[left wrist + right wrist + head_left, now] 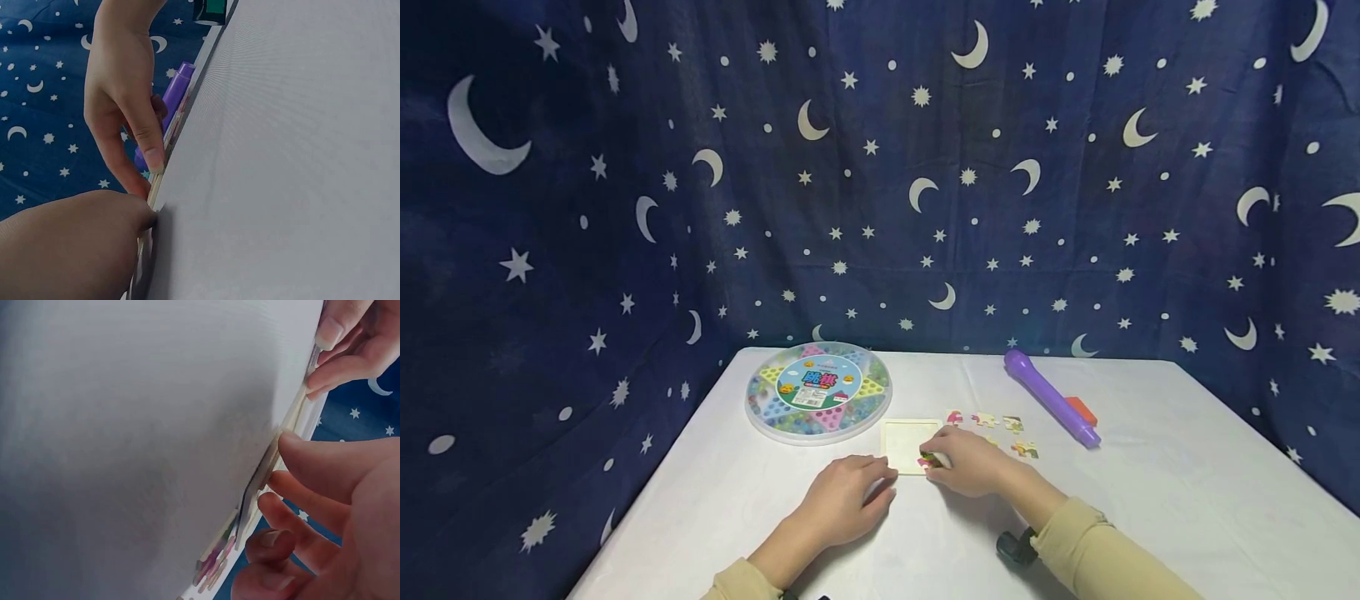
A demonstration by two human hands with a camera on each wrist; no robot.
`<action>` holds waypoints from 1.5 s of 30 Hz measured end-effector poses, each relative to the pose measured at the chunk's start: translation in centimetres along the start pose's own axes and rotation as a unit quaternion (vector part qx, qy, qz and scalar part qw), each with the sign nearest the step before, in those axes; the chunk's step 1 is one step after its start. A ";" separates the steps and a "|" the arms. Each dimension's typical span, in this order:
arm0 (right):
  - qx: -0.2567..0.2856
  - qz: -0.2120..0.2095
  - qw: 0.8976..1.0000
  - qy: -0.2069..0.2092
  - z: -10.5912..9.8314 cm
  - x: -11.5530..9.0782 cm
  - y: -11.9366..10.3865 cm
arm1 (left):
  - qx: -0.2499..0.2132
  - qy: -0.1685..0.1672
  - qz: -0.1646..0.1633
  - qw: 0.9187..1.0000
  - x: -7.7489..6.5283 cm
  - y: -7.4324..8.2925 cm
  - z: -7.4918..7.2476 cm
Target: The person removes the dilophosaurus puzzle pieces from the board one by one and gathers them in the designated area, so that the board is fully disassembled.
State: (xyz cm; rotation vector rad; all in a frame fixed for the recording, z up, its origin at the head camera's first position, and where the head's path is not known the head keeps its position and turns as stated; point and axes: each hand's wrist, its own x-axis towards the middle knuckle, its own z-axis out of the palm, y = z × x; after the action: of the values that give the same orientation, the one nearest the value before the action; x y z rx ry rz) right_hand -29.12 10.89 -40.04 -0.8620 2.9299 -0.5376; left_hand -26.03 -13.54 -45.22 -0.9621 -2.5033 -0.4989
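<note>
A shallow cream puzzle tray (912,433) lies on the white table in the head view. My left hand (850,500) touches its near left corner with the fingertips, thumb apart from it. At the tray's near right corner, my right hand (972,462) pinches a small colourful puzzle piece (924,462), partly hidden by the fingers. Loose puzzle pieces lie right of the tray, among them a pink one (954,417) and a dark-and-yellow one (1025,450). The left wrist view shows the right hand (125,94) bent down at the tray edge. The piece is unclear in the wrist views.
A round Chinese checkers box (767,429) stands at the back left. To the right lie a purple toy microphone (1051,397) and an orange block (1082,410) behind it. A dark blue curtain (880,208) with moons and stars surrounds the table (1150,500).
</note>
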 end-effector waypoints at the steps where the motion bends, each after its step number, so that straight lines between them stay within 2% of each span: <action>1: -0.003 -0.001 1.000 0.000 0.1 0.0 0.0 | 0.001 0.001 0.001 1.000 0.0 0.0 0.0; 7: -0.006 -0.018 1.000 0.021 0.5 0.1 0.2 | 0.002 0.003 0.000 1.000 -0.1 0.0 -0.1; 17: 0.047 0.008 0.999 0.027 0.7 0.5 0.1 | -0.003 0.002 -0.007 1.000 -0.2 0.0 0.0; 22: 0.041 0.010 0.998 0.038 0.8 0.6 0.2 | 0.000 -0.004 -0.015 1.000 -0.1 0.0 0.1; 31: 0.028 0.006 1.000 0.011 0.7 0.9 0.3 | 0.001 -0.003 -0.013 1.000 -0.2 0.0 0.1; 37: 0.041 0.014 0.999 0.023 0.5 0.9 0.2 | 0.000 0.004 -0.006 1.000 -0.1 0.1 0.0; 45: 0.089 -0.031 0.994 0.061 0.5 0.5 1.1 | 0.004 -0.003 -0.005 1.000 0.1 0.2 -0.1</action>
State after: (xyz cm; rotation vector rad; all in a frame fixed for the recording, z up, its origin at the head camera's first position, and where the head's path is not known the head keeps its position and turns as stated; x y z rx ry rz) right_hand -30.01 11.32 -40.88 -0.9313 2.9118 -0.8697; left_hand -25.92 -13.41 -45.05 -0.9503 -2.5158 -0.4904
